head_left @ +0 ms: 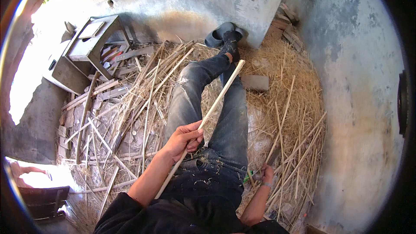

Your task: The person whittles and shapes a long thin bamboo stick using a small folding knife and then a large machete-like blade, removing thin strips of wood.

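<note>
My left hand [184,141] is closed around a long, pale, peeled wooden stick [222,94]. The stick slants across my lap, its far end raised over my shins and its near end by my left forearm. Low at my right side, my right hand [267,174] is closed on what looks like a knife with a dark, flat blade [273,156]. The blade points away over the straw, and the fingers partly hide its handle. Something small and green [248,177] lies beside that hand. Thin curled shavings are scattered over my dark trousers [225,134].
Long sticks [149,95] and shavings cover the floor on the left; more sticks [299,156] lie on straw at the right. A brick [255,82] is beside my legs. A worn wooden stand [93,45] is far left. Concrete walls [355,104] enclose the space.
</note>
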`<state>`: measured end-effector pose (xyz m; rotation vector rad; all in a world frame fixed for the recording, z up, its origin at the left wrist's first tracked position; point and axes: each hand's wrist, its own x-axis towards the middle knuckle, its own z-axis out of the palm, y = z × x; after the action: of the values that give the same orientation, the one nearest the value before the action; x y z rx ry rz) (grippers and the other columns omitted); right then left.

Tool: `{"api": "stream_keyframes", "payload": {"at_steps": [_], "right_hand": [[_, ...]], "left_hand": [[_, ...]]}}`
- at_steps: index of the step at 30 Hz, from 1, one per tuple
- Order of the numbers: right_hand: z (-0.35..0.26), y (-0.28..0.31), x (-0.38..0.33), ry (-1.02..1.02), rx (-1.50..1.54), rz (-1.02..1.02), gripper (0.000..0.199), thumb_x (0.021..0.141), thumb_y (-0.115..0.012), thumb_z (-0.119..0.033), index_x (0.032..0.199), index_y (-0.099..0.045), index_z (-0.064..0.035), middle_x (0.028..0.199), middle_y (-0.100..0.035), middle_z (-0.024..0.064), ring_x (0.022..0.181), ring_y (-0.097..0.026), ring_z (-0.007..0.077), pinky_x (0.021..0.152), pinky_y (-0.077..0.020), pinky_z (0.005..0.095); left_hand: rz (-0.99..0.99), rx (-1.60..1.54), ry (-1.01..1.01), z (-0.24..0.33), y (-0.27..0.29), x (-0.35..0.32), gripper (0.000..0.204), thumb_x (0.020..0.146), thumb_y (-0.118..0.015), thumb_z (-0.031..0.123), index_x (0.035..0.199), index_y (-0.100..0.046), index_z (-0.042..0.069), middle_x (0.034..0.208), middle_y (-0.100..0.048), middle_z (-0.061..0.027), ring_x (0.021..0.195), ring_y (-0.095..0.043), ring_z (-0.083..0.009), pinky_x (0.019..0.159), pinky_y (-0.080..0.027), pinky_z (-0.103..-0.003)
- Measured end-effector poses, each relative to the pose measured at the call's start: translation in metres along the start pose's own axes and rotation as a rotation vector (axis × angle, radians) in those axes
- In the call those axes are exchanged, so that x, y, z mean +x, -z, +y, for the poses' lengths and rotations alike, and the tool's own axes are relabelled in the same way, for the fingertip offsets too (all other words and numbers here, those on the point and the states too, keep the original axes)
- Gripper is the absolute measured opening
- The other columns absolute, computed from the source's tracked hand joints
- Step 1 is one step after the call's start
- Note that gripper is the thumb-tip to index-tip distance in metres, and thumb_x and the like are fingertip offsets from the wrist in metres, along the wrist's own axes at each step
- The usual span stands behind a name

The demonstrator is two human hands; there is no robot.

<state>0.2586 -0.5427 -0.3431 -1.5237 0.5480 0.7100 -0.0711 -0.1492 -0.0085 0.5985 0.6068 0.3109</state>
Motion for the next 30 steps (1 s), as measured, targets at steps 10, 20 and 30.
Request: {"api": "stream_keyframes", "payload": {"at_steps": [10,20,30], "right_hand": [[-0.146,-0.122,-0.212,0.551,-0.023,-0.148,0.037,0.105,-0.062,-0.03,0.126,-0.054,-0.0015,0.088,-0.063,0.0076,0.05,-0.052,0.0131,0.044,-0.0421,0.0266],[-0.224,-0.211,-0.244,0.938,-0.305,-0.503,0.038,0.111,-0.052,-0.039,0.102,-0.062,-0.0032,0.075,-0.062,0.0041,0.055,-0.052,0.0082,0.052,-0.0447,0.0258],[-0.255,-0.324,-0.259,1.048,-0.727,-0.48,0.052,0.106,-0.058,-0.046,0.085,-0.068,-0.0003,0.061,-0.062,0.0062,0.055,-0.062,0.0167,0.054,-0.0468,0.0342]], "left_hand": [[-0.163,-0.092,0.053,-0.003,-0.003,-0.002,0.047,0.106,-0.057,0.01,0.152,-0.049,0.007,0.078,-0.057,0.0012,0.052,-0.04,-0.0037,0.048,-0.033,-0.02],[-0.142,-0.161,0.073,-0.008,0.004,-0.002,0.049,0.107,-0.055,0.01,0.155,-0.045,0.01,0.078,-0.051,0.0018,0.053,-0.036,-0.0038,0.049,-0.029,-0.02],[-0.063,0.225,-0.004,-0.017,-0.024,-0.005,0.045,0.107,-0.06,0.012,0.151,-0.054,0.008,0.075,-0.054,0.0026,0.058,-0.041,-0.004,0.053,-0.033,-0.021]]}}
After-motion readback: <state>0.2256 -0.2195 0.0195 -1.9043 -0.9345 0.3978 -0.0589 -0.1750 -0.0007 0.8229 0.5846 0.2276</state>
